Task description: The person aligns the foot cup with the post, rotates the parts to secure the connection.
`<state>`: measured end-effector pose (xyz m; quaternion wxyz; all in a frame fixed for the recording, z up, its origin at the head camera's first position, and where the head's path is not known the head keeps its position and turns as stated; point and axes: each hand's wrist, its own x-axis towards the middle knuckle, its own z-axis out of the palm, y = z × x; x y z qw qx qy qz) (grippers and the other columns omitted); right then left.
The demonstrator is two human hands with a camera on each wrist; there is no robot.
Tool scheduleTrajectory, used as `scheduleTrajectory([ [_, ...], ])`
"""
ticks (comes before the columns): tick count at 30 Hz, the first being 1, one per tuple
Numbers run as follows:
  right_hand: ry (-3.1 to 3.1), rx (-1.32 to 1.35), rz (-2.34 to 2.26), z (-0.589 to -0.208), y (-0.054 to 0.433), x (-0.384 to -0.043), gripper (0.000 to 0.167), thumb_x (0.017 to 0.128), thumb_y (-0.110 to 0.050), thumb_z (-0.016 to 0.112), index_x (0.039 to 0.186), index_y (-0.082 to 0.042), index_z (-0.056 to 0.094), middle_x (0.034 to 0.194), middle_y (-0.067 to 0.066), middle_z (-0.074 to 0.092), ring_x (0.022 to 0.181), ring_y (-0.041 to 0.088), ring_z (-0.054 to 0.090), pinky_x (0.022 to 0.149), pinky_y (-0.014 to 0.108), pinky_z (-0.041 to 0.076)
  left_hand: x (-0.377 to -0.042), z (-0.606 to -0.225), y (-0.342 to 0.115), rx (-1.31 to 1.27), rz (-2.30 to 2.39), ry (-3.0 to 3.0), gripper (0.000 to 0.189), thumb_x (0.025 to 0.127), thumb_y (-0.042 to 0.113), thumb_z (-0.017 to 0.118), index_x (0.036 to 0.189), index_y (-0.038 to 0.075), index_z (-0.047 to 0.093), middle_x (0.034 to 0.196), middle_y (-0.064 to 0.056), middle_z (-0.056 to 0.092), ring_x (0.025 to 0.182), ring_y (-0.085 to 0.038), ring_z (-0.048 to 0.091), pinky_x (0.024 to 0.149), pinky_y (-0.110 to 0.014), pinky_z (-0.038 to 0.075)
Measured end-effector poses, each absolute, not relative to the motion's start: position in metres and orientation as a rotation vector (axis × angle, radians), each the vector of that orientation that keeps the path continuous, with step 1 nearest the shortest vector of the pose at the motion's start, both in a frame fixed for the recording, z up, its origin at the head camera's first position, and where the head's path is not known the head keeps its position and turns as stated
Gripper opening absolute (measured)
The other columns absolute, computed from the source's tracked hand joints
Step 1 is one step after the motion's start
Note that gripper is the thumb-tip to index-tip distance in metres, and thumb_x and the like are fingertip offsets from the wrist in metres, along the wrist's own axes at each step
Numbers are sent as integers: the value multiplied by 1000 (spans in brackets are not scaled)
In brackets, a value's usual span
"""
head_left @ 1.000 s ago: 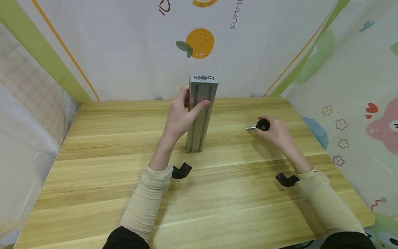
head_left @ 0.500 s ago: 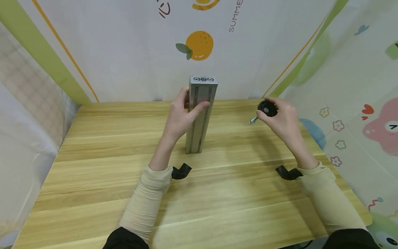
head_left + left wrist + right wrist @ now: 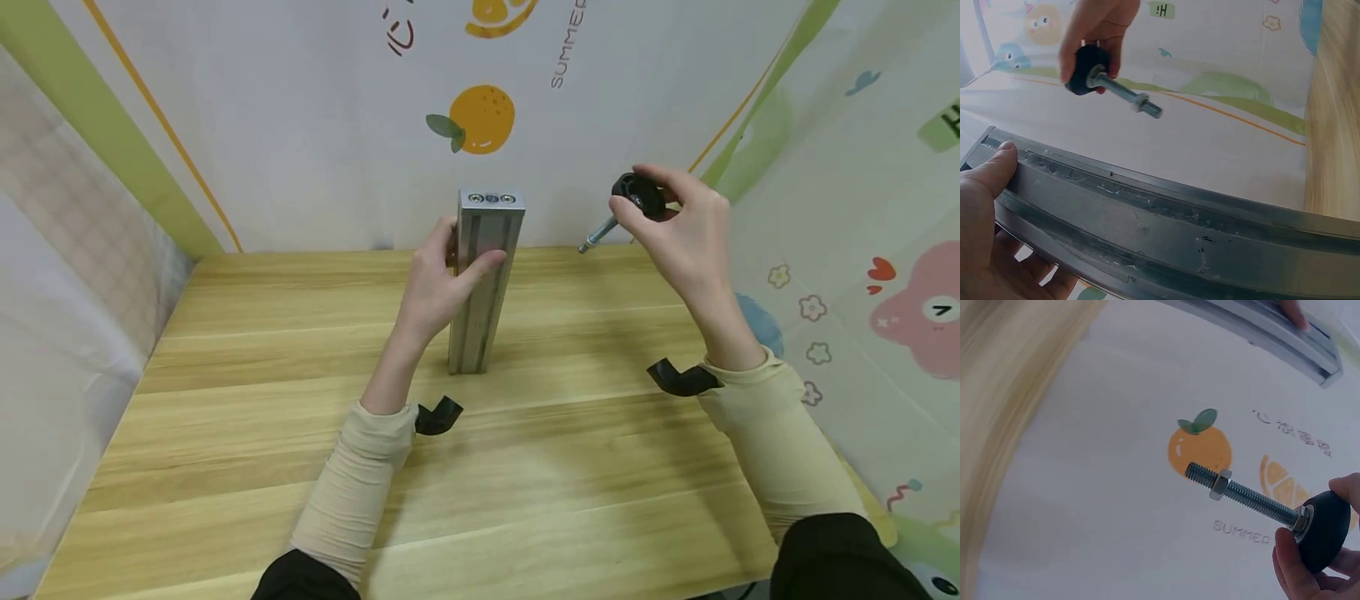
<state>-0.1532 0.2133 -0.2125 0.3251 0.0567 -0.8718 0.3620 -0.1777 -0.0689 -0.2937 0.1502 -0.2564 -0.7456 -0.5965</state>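
Note:
An aluminium profile (image 3: 480, 292) stands upright on the wooden table, three holes in its top end. My left hand (image 3: 448, 279) grips it near the top, thumb across the front face. Over the table's back right, my right hand (image 3: 686, 225) holds a levelling foot by its round black base (image 3: 637, 196). The foot's threaded bolt (image 3: 1254, 497) points down and to the left, apart from the profile, and carries a nut (image 3: 1220, 485) near its free end. In the left wrist view, the levelling foot (image 3: 1091, 69) hangs beyond the profile (image 3: 1147, 219).
A wooden table (image 3: 225, 433) lies under both arms. Behind it hangs a white curtain (image 3: 337, 150) with fruit prints, and a patterned curtain (image 3: 840, 267) borders the right side. Black curved pieces (image 3: 438, 415) stick out at both sleeve cuffs.
My right hand has risen from low over the table with the levelling foot, whose bolt has tilted downward. The left hand and profile have stayed in place.

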Motion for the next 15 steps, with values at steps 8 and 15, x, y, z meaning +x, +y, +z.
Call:
scheduleTrajectory([
  [8, -2223, 166, 1065, -189, 197, -161, 41, 84, -32, 79, 123, -19, 77, 111, 0, 75, 90, 3, 64, 73, 9, 52, -181, -302, -66, -734, -1719, -2136, 42, 91, 23, 78, 122, 5, 55, 101, -14, 70, 84, -21, 64, 72, -30, 50],
  [15, -2126, 265, 1151, -165, 177, -165, 37, 83, -30, 81, 117, -17, 79, 105, -6, 75, 90, 8, 65, 74, 13, 54, -184, -307, -68, -735, -1736, -2128, 42, 92, 23, 77, 123, 6, 55, 105, -15, 72, 87, -22, 66, 73, -29, 51],
])
